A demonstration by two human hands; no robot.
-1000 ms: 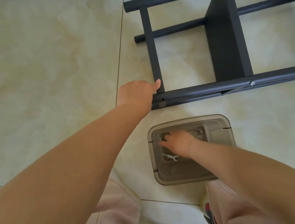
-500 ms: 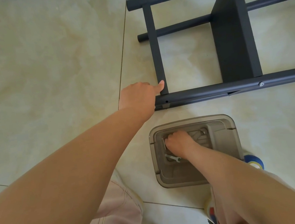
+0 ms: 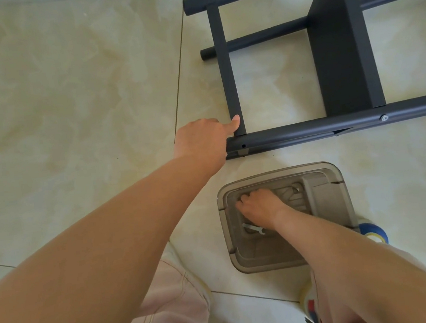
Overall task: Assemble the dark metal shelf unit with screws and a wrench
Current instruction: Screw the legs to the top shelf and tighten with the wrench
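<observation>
Left hand [image 3: 201, 138] grip curls around the dark shelf frame [image 3: 293, 132] corner on the floor; right hand [image 3: 260, 205] fingers curl inside the plastic bin [image 3: 325, 199], contents indiscernible, beside the wrench [image 3: 252, 228].

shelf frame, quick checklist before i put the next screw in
1. Left hand holds the end of the shelf frame: ok.
2. Open screw hole in the near tube faces up: ok.
3. Fitted screw further along the tube: ok.
4. Right hand, inside the plastic box, has a screw: cannot tell.
5. Wrench in the box, beside that hand: ok.
</observation>
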